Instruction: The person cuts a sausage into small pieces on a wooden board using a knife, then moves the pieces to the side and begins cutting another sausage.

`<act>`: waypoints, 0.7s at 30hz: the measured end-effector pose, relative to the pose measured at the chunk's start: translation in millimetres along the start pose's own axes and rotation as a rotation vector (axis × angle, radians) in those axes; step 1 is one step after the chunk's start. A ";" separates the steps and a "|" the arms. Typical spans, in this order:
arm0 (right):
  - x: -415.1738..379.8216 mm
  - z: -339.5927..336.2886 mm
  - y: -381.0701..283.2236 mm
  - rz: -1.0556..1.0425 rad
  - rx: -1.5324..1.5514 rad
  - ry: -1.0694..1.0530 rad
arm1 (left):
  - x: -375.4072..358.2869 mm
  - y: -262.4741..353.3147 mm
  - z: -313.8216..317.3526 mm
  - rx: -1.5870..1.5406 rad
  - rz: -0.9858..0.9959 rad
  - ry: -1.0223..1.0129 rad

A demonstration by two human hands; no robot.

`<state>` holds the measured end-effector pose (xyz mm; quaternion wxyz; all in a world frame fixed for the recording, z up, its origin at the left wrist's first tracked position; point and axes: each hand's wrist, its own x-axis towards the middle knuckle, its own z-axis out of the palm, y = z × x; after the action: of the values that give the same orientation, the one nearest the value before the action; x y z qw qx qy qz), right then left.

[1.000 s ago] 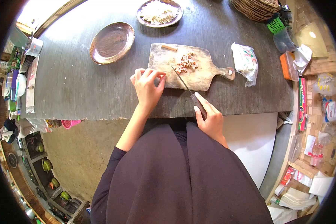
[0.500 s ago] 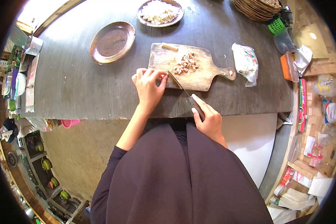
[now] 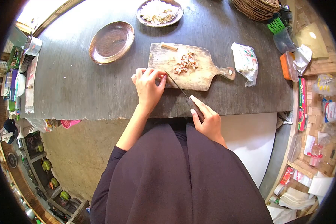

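A wooden cutting board [image 3: 198, 80] with a handle lies near the table's front edge. Several small chopped pieces [image 3: 186, 62], brown outside and paler inside, are heaped at its middle. A tan stick-shaped piece [image 3: 169, 46] lies by the far edge. My left hand [image 3: 149, 84] is at the board's near left corner with its fingers curled and pinched; whatever they hold is hidden. My right hand [image 3: 208, 118] grips the dark handle of a knife [image 3: 178, 86]. The blade points up and left, its tip beside my left fingertips.
Left of the board is a brown plate [image 3: 112, 43]; farther back, another plate [image 3: 159, 24] carries pale shredded food [image 3: 158, 11]. A white plastic packet [image 3: 245, 63] lies right of the board handle. A wicker basket [image 3: 255, 9] and an orange-filled container [image 3: 288, 66] stand to the right.
The knife and my right hand have shifted slightly left, bringing the blade tip closer to my left fingertips. My left hand is almost unmoved.
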<state>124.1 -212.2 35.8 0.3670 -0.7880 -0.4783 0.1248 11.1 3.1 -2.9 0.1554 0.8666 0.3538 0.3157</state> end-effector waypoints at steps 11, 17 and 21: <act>3.7 9.4 1.3 -0.015 -0.046 0.010 | -0.7 -0.3 0.7 0.005 0.003 0.007; -2.9 9.4 6.4 -0.031 -0.063 0.035 | -0.3 -0.2 -0.2 0.010 0.008 0.001; -5.9 3.8 7.3 -0.005 -0.062 0.044 | -0.4 0.9 -0.5 0.005 0.003 0.011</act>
<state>123.9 -217.4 27.1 0.3532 -0.8003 -0.4757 0.0919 11.1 2.2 -2.2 0.1506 0.8658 0.3541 0.3199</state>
